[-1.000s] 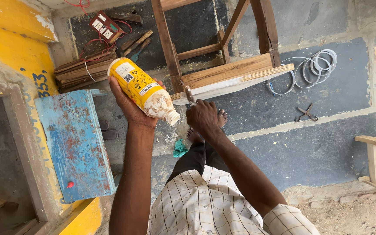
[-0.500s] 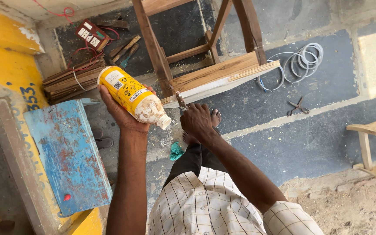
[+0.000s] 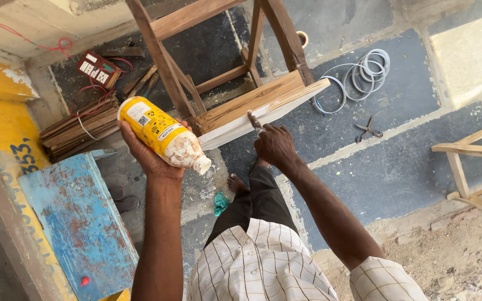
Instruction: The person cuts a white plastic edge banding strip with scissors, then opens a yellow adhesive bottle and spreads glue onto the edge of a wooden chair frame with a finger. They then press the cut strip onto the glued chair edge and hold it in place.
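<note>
Left hand (image 3: 150, 156): fingers curled from below around a yellow bottle (image 3: 160, 132), nozzle tipped down and to the right, white residue near the neck. Right hand (image 3: 274, 146): fingers closed on a small brush (image 3: 254, 121) — its tip touches the pale edge of the wooden stool (image 3: 241, 103), which lies on its side. Outward: stacked wood strips (image 3: 79, 129) and a red socket box (image 3: 95, 68) to the left, a blue board (image 3: 79, 223) nearer; white cable coil (image 3: 364, 69) and pliers (image 3: 368, 130) to the right — well apart from both hands.
</note>
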Demonstrator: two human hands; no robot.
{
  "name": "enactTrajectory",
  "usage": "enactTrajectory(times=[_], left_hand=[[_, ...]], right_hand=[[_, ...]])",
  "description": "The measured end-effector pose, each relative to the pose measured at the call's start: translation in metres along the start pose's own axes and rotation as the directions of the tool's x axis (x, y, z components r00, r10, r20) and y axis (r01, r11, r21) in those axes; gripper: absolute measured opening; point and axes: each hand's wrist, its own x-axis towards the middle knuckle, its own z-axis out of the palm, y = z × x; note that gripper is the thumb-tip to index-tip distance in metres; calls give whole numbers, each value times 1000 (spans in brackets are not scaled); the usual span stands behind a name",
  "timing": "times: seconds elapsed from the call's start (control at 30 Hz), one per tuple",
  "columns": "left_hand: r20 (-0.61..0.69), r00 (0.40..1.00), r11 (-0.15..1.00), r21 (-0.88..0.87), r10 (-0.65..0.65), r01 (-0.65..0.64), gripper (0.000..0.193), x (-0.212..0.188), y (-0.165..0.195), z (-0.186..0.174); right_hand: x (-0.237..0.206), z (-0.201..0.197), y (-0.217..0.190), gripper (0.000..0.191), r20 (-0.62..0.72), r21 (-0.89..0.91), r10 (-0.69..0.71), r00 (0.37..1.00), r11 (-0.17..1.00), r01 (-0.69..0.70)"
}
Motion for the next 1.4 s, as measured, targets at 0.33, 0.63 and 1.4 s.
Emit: enactTrajectory(times=[0.33,0.63,1.4], left_hand=[[-88,995,998,-12,56,-58,81,25,-16,15],[44,999,999,-45,24,-22,76,36,-51,84],[-52,996,988,-138,66,-72,81,58,-193,177]], right_hand=[[-24,-48,30,31,-178,200,252,951,956,-216],[-100,-140,-73,8,-410,130,-557,722,748,651],[-66,-132,113,38,-77,899,-355,932,-428,-89]])
